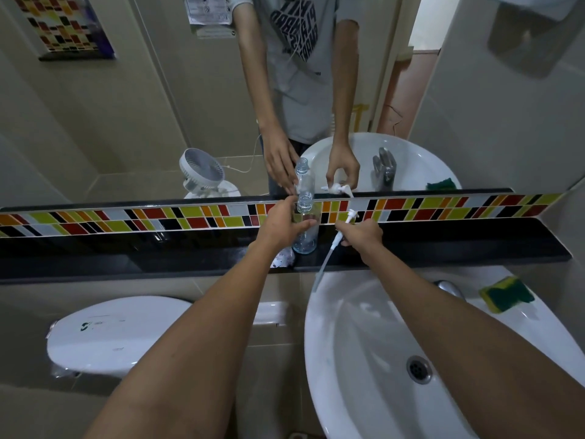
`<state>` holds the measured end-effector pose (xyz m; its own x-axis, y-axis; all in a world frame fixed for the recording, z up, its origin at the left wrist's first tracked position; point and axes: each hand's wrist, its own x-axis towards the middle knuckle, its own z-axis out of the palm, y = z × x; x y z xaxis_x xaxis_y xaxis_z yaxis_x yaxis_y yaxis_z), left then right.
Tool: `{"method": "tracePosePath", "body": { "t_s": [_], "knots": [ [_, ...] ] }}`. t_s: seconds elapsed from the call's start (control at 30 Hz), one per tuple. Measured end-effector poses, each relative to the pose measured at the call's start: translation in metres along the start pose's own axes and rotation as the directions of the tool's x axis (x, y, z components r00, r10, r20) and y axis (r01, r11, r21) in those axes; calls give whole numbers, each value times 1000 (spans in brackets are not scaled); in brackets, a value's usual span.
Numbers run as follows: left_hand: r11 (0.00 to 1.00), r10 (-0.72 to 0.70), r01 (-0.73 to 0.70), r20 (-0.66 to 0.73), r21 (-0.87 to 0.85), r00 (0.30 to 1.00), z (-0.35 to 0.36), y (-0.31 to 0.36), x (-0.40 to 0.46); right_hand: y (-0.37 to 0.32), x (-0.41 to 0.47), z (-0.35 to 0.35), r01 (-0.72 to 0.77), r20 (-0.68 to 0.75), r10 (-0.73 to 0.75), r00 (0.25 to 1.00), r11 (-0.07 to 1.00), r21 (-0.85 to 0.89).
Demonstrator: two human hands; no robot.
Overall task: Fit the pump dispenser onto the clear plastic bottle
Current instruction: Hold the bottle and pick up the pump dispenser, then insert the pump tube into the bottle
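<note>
The left hand (281, 224) wraps the clear plastic bottle (304, 228); the right hand (361, 236) pinches the pump dispenser (340, 231), whose long tube could miss the narrow neck and tip the bottle.

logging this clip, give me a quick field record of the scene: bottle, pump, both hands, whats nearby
bottle: clear plastic bottle, upright on black shelf, neck open
pump: pump dispenser off the bottle, tilted, tube end over the sink
left hand: left hand grips the bottle
right hand: right hand holds the pump
nearby: sponge on sink rim, toilet lid at left
</note>
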<state>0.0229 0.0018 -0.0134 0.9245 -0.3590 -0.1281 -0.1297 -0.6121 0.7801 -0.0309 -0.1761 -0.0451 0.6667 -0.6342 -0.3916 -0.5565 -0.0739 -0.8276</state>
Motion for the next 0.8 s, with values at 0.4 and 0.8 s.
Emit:
{"method": "tracePosePath", "body": {
  "t_s": [0.4,0.8],
  "knots": [
    [998,-50,51,30,-33,998,0,-6,5,-53,-47,-56,471,-98,-464,880,880,67],
    [974,-98,115,94,-195,991,2,-13,13,-133,-79,-61,762,-232,-726,647,627,163]
  ]
}}
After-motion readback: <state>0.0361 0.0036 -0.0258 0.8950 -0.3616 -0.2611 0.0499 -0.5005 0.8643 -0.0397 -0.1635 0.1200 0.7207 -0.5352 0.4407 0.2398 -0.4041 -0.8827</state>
